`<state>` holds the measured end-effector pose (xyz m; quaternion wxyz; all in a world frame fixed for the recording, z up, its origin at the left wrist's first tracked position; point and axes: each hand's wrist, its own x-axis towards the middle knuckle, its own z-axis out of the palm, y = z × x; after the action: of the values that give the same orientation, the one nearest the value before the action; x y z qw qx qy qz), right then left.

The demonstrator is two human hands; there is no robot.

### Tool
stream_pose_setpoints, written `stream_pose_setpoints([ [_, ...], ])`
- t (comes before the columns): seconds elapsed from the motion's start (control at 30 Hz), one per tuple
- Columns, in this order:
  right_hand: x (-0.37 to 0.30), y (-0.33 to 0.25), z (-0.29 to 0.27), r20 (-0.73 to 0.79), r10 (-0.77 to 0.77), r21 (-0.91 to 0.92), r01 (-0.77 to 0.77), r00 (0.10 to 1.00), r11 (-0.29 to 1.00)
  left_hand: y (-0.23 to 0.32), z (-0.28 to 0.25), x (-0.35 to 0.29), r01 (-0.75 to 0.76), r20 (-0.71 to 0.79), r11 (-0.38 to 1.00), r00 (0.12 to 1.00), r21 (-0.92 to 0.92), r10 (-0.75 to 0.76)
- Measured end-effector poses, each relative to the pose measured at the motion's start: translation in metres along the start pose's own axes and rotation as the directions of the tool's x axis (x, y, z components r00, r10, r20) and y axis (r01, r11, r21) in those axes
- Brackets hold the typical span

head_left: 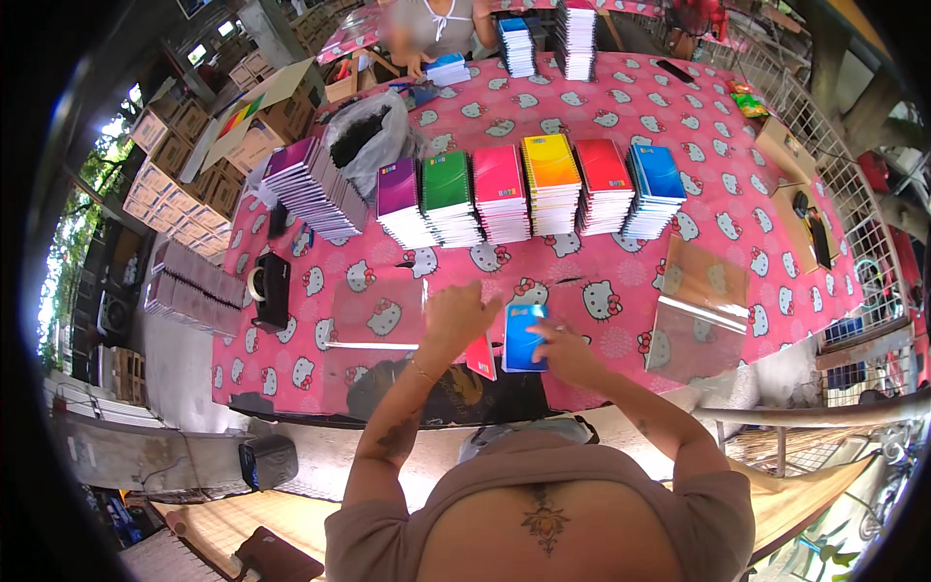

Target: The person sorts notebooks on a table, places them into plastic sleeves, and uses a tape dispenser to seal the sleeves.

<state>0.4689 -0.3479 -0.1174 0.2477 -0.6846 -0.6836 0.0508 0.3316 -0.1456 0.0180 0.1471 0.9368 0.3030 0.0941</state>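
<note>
A small blue notebook (525,351) lies in front of me on the pink table. My right hand (567,351) grips its right side, with fingers over the cover. Just left of it, a red notebook (480,357) sits tilted, its upper part hidden under my left hand (458,315). The left fingers are bent around it, partly hidden. Beyond my hands stands a row of spiral notebook stacks: purple (400,189), green (446,184), pink (499,179), yellow (551,165), red (603,170) and blue (658,175).
Clear plastic sheets (703,310) lie at both sides. A black tape dispenser (272,293), a tall purple notebook stack (315,189) and a plastic bag (383,131) stand left. Across the table (582,116), another person's hand (417,64) is near blue notebooks (447,70). Cardboard (800,228) lies right.
</note>
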Motion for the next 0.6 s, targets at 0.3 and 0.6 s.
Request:
stream_pose_setpoints([
  [0.3,-0.002,0.017,-0.012,0.132,0.429,0.472,-0.438,0.893,0.765,0.016,0.116,0.014,0.085,0.165,0.987,0.984,-0.139,-0.061],
  [0.6,0.179,0.073,-0.116,-0.561,0.027,-0.381,-0.287,0.827,0.879,-0.043,-0.009,0.118,-0.175,-0.616,0.888,0.663,0.425,0.426],
])
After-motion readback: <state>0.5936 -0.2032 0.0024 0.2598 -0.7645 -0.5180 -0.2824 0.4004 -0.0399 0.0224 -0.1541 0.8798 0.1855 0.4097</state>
